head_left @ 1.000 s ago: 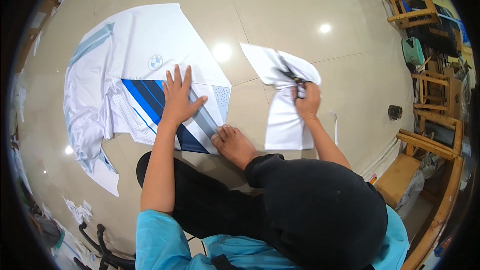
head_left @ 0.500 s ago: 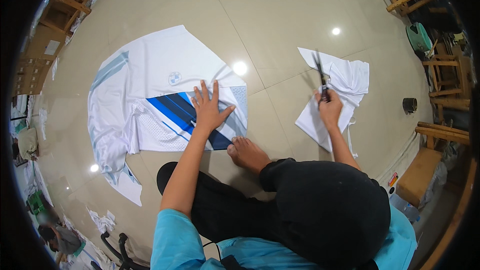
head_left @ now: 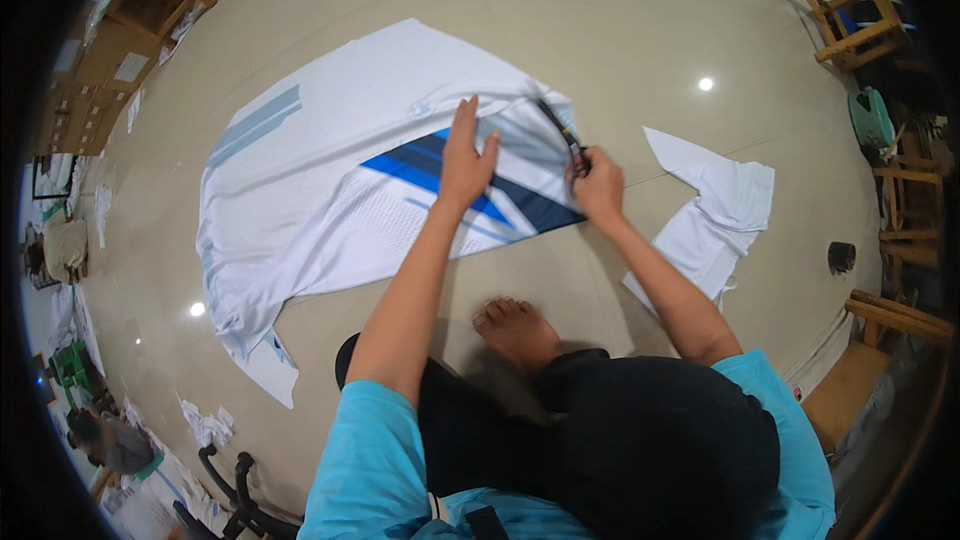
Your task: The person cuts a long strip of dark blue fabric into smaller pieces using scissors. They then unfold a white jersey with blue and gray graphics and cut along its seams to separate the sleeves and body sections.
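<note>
A white shirt-like garment (head_left: 330,155) with blue, navy and grey panels lies spread on the floor, folded and wrinkled in places. My left hand (head_left: 467,162) rests on its blue-striped part, fingers stretched out and thumb apart. In my right hand (head_left: 598,185) is a pair of dark scissors (head_left: 560,125), blurred by motion. Their blades point up and left over the garment's right edge; whether they touch the fabric I cannot tell. To the right of that hand lies a smaller crumpled white cloth piece (head_left: 715,190). My bare foot (head_left: 518,330) is near the garment's lower edge.
Wooden stools (head_left: 850,15) and a bench (head_left: 850,370) line the right side, with a dark roll (head_left: 841,258) on the floor nearby. Cardboard boxes (head_left: 100,90) stand at the far left. Lower left are a black chair base (head_left: 245,500), white scraps (head_left: 207,424) and another person (head_left: 120,440).
My right hand has brought the scissors left, from above the smaller piece to the garment's right edge. The garment's patterned part has shifted up and right, away from my foot, and wrinkled.
</note>
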Available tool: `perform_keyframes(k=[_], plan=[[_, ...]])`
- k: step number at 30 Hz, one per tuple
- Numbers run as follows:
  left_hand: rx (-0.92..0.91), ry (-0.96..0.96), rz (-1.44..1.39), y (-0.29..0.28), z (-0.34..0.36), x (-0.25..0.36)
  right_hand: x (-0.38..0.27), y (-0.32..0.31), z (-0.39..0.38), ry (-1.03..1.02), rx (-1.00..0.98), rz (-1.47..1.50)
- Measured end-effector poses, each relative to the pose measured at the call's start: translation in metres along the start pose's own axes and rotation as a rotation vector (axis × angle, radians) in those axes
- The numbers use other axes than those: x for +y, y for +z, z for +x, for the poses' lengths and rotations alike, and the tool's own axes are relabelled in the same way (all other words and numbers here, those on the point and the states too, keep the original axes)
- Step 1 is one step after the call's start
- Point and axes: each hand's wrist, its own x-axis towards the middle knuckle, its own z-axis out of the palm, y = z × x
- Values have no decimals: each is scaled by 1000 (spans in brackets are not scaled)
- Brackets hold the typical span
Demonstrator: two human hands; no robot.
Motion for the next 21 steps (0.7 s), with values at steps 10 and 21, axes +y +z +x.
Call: perform_keyframes(k=[10, 21], plan=[[-97, -71, 593, -164, -101, -16, 75, -98, 214, -7, 192, -466], [-363, -50, 566, -211, -158, -9, 101, -132, 137, -73, 317, -197]])
